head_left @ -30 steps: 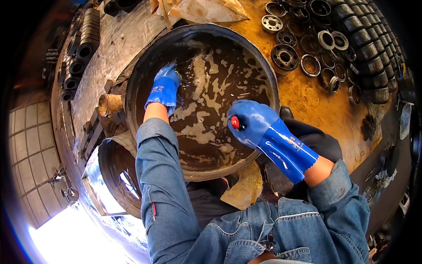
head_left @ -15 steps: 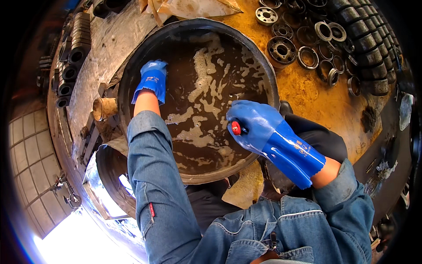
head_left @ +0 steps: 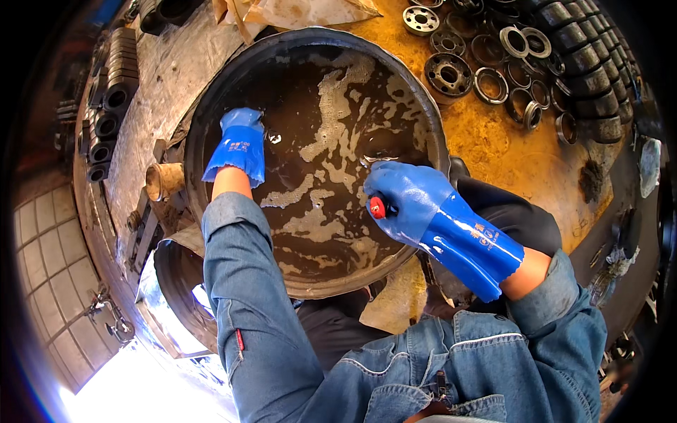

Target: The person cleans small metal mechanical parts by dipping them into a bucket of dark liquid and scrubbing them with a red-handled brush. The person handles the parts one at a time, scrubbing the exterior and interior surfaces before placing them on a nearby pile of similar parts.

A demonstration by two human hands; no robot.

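Observation:
A wide round black tub point(head_left: 352, 287) holds murky brown liquid point(head_left: 296, 130) with streaks of pale foam. My left hand point(head_left: 241, 137), in a blue rubber glove, dips into the liquid at the tub's left side; its fingers are sunk out of sight. Above the tub's right side, my gloved right hand point(head_left: 409, 194) is closed round a tool handle with a red end point(head_left: 377, 207) that pokes out on the thumb side. The rest of that tool is hidden by the hand, so its kind does not show.
Metal rings and pulley-like wheels point(head_left: 449, 75) lie on the yellow-stained surface at the far right, beside stacked dark cylinders point(head_left: 592, 81). Cylindrical sleeves point(head_left: 107, 125) line the left. A rusty cup-like piece point(head_left: 165, 181) stands against the tub's left rim.
My left hand has drawn slightly toward me in the liquid, and small bright ripples show beside it. My right hand keeps its grip on the red-ended handle, almost unmoved.

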